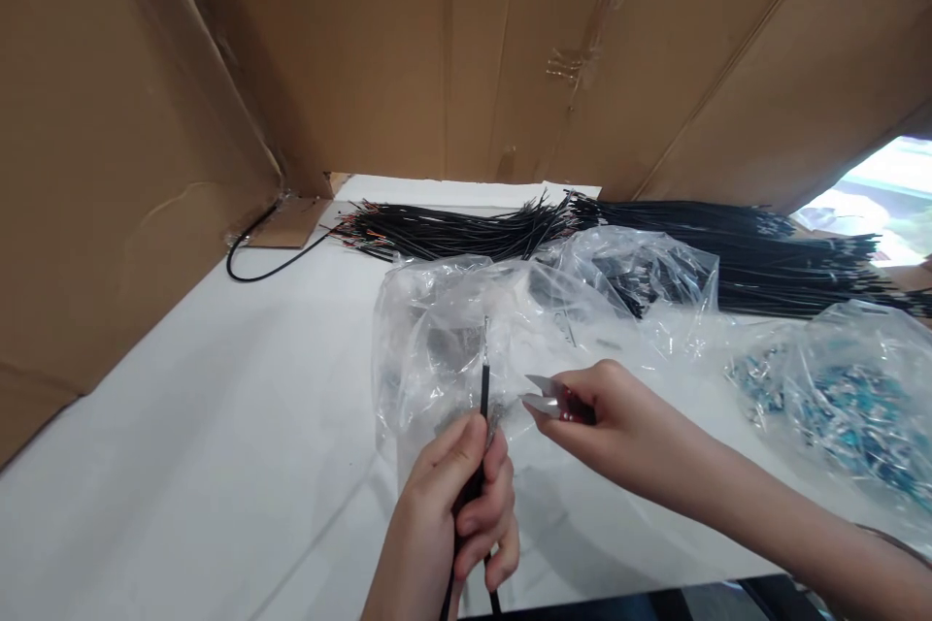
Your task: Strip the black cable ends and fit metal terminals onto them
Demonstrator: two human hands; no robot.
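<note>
My left hand [466,505] is closed around a black cable [484,390] whose end points up and away from me. A thin silvery stripped end shows above the black jacket, and a second length of cable hangs below my fingers. Just to the right, my right hand [589,408] grips small snips [543,395] with red handles. Their two pointed metal blades stand apart, close to the cable but not touching it. Behind both hands lies a crumpled clear plastic bag [429,310] on the white table surface [240,427].
Bundles of black cables [451,228] lie along the back, with more cables [764,252] to the right. A clear bag of small blue and silvery parts [859,417] sits at the right. Cardboard walls [393,49] enclose the back and left. One loose cable [251,279] curves at the left.
</note>
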